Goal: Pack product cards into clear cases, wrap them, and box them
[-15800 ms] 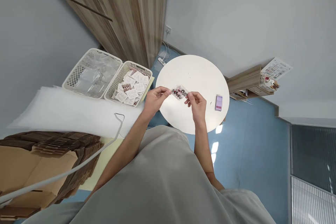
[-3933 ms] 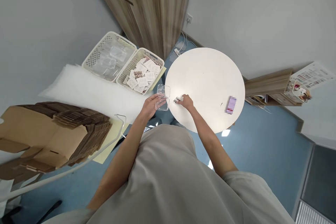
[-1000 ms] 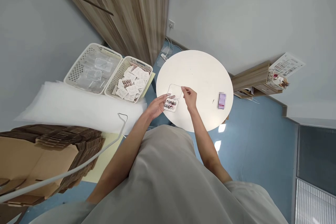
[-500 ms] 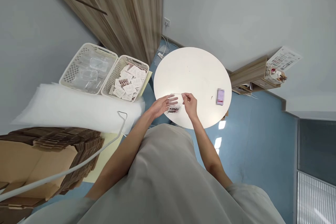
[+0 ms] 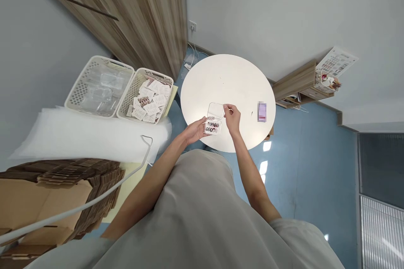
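Observation:
A small clear plastic case (image 5: 216, 110) is held over the near side of the round white table, its lid swung up on the far side. In its lower half lies a card (image 5: 213, 127) with two rows of small dark shiny ovals that look like press-on nails. My left hand (image 5: 195, 131) is closed around the left side of that lower half, thumb on top. My right hand (image 5: 232, 119) pinches the right edge of the lid between thumb and forefinger. Where the left fingers run beneath the case is hidden.
To the left stand two white baskets, one with clear plastic cases (image 5: 100, 93), the other with a heap of cards (image 5: 151, 100). White foam sheets (image 5: 85, 134) and folded cardboard boxes (image 5: 59, 197) lie nearer. A purple pixelated item (image 5: 261, 112) lies on the white table (image 5: 227, 75).
Seconds ago the case was in my left hand without the card, which my right hand touched on the table. Now the card is inside. Over the last half second the case tilted back towards me.

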Motion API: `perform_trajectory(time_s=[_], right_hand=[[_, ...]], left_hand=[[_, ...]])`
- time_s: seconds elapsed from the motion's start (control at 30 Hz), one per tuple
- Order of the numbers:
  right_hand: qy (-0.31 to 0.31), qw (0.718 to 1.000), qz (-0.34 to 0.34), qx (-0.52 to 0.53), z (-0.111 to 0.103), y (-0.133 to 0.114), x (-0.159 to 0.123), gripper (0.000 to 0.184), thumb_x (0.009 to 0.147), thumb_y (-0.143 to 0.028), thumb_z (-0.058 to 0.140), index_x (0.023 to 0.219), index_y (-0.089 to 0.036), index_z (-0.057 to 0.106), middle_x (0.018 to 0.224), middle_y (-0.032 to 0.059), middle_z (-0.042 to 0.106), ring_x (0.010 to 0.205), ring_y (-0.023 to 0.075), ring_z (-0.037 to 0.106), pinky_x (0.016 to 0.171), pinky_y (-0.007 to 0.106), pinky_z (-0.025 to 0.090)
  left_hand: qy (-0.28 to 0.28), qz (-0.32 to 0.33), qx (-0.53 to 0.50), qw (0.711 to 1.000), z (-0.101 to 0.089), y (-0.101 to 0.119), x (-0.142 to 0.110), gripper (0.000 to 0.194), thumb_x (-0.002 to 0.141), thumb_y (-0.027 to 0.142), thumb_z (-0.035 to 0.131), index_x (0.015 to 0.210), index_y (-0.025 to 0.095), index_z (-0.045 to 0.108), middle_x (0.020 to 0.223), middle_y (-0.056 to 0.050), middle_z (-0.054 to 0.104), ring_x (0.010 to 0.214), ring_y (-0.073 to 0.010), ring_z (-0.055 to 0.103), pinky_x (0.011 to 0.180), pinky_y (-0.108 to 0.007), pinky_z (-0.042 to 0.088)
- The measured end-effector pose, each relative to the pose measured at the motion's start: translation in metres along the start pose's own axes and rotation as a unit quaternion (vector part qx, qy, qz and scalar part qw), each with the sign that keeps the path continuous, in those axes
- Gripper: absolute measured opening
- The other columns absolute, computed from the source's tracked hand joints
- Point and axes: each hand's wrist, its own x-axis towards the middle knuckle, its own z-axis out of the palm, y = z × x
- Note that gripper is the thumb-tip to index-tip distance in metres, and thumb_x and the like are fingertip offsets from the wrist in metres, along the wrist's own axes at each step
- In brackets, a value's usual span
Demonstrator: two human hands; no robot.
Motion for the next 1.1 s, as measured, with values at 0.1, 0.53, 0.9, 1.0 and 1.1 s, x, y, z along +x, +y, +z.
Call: perform_trajectory(time_s=[0.1, 0.53, 0.9, 1.0, 1.1], right_hand=[[-0.023, 0.999, -0.024, -0.010, -0.006, -0.009, -0.018, 0.040, 0.099, -0.060, 0.063, 0.105, -0.022, 0.074, 0.108, 0.0073, 0.073, 0.085, 0.0182, 0.061, 0.081, 0.034, 0.053], [-0.134, 0.987, -0.085, -0.015, -0.031, -0.013, -0.087, 0.023, 0.102, -0.045, 0.066, 0.111, -0.027, 0.079, 0.102, 0.0036, 0.067, 0.078, 0.0157, 0.060, 0.067, 0.031, 0.046], [-0.145, 0.983, 0.110, 0.011, -0.031, 0.015, -0.082, 0.050, 0.083, -0.070, 0.078, 0.098, -0.022, 0.077, 0.094, 0.0042, 0.075, 0.063, 0.0133, 0.056, 0.059, 0.029, 0.046], [-0.202, 0.962, 0.173, 0.055, -0.028, 0.020, -0.081, 0.058, 0.085, -0.078, 0.071, 0.078, -0.021, 0.073, 0.086, 0.0064, 0.075, 0.057, 0.0123, 0.054, 0.049, 0.028, 0.036], [-0.196, 0.956, 0.194, 0.100, -0.021, 0.023, -0.081, 0.056, 0.080, -0.075, 0.077, 0.072, -0.021, 0.070, 0.083, 0.0055, 0.073, 0.055, 0.0103, 0.050, 0.047, 0.027, 0.031]], left_hand=[[0.003, 0.006, -0.007, 1.000, -0.004, 0.000, -0.002, 0.049, 0.107, 0.052, 0.059, 0.140, 0.017, 0.070, 0.132, -0.019, 0.077, 0.118, -0.0309, 0.075, 0.102, -0.044, 0.060], [0.017, 0.032, -0.024, 0.999, 0.001, 0.008, -0.013, 0.051, 0.106, 0.054, 0.062, 0.143, 0.018, 0.067, 0.137, -0.018, 0.074, 0.127, -0.0307, 0.071, 0.110, -0.048, 0.057], [0.034, 0.043, -0.012, 0.998, 0.006, 0.007, -0.013, 0.044, 0.103, 0.044, 0.069, 0.141, 0.021, 0.069, 0.142, -0.016, 0.072, 0.132, -0.0308, 0.068, 0.112, -0.046, 0.056], [0.028, 0.048, 0.000, 0.998, 0.006, 0.006, -0.012, 0.045, 0.102, 0.043, 0.070, 0.142, 0.022, 0.069, 0.142, -0.016, 0.072, 0.130, -0.0307, 0.069, 0.111, -0.046, 0.056], [0.033, 0.056, 0.012, 0.998, 0.004, 0.003, -0.011, 0.050, 0.101, 0.042, 0.072, 0.147, 0.024, 0.065, 0.143, -0.016, 0.071, 0.128, -0.0298, 0.069, 0.109, -0.046, 0.057]])
